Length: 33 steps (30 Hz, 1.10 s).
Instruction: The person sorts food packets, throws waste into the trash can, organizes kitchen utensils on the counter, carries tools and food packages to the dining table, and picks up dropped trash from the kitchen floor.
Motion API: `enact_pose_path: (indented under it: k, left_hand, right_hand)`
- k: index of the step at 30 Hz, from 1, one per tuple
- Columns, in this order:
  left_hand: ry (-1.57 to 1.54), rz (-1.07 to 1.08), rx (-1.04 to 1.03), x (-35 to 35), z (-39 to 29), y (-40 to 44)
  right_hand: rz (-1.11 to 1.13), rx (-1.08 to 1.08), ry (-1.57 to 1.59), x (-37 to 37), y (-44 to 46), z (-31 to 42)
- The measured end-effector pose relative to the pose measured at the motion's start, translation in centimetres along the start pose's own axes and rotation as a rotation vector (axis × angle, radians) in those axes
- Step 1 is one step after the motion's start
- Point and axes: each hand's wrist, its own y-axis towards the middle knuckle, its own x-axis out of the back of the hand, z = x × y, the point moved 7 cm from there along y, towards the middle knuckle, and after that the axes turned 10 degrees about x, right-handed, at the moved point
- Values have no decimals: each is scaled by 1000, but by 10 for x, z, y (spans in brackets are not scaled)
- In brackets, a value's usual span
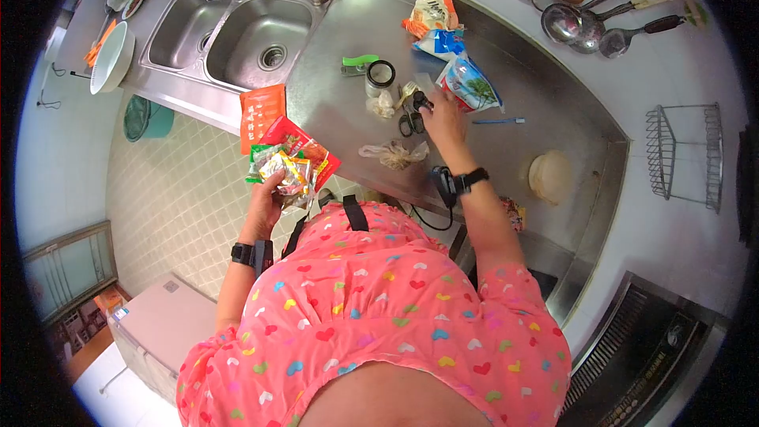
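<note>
Several seasoning packets are bunched in my left hand, whose fingers are closed on them beyond the counter's front edge. An orange-red packet and a red one fan out behind silver and green ones. My right hand is over the counter with its fingers curled in at a black item with loops, which looks like scissors. Exactly what those fingers grip is hidden. Close by are a glass jar with a dark rim, a small knotted bag and a clear plastic bag.
Blue-and-white bags and an orange-white bag stand at the back. A green-handled tool, a blue toothbrush-like stick and a pale round item lie on the steel counter. The double sink is left, a stove right.
</note>
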Motion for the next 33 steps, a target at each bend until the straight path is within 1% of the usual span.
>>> enact_pose_path:
  k: [1,3,5,7,8,9,10,11,12,14,15,17,18,21,22,25,26,28,29,30,32,33]
  left_hand:
    - [5,-15,18,-2,0,-2]
    - [11,-31,34,-7,-2,-6]
    - [-12,-28,49,-12,-3,-8]
    - [-7,-21,68,-15,-3,-7]
    - [-1,-12,91,-17,-2,-7]
    - [-29,3,76,-25,-4,-8]
    - [-28,-1,76,-29,-4,-6]
    - [-9,15,74,-34,-4,-2]
    - [10,28,70,-37,-4,1]
    - [-8,90,74,-52,-5,6]
    - [2,96,101,-56,-3,9]
    - [17,98,141,-61,3,20]
    - [22,96,155,-63,5,25]
    - [71,101,218,-72,11,32]
    - [91,100,237,-77,10,30]
    - [56,116,234,-70,26,49]
    - [57,111,235,-65,31,52]
    - [72,121,262,-78,23,37]
    - [57,103,269,-81,21,34]
    - [55,100,270,-85,19,29]
    - [16,107,229,-91,11,21]
    - [15,106,229,-88,12,22]
  right_hand:
    - [-12,-11,-147,0,6,-7]
    - [12,-2,-174,-20,13,-30]
    - [36,9,-198,-23,15,-38]
    - [-109,-180,18,-6,13,-53]
    - [-107,-178,19,-9,12,-62]
    - [-228,-174,309,-13,7,-76]
    - [-348,-169,601,2,6,-63]
    - [-223,-302,728,7,-5,-54]
    - [-219,-300,736,24,-11,-35]
    - [-82,-383,1342,21,-21,-2]
    - [-72,-378,1353,21,-25,5]
    - [107,-390,1554,11,-35,26]
    - [114,-386,1563,12,-38,34]
    - [227,-385,1786,8,-46,67]
    - [229,-384,1791,5,-49,75]
    - [310,-274,1314,-12,-54,86]
    - [314,-275,1318,-20,-56,92]
    - [17,6,931,-4,-50,105]
    - [52,7,815,-3,-52,112]
    - [55,7,816,-1,-52,117]
    - [-25,359,639,15,-52,144]
    - [29,451,575,8,-55,152]
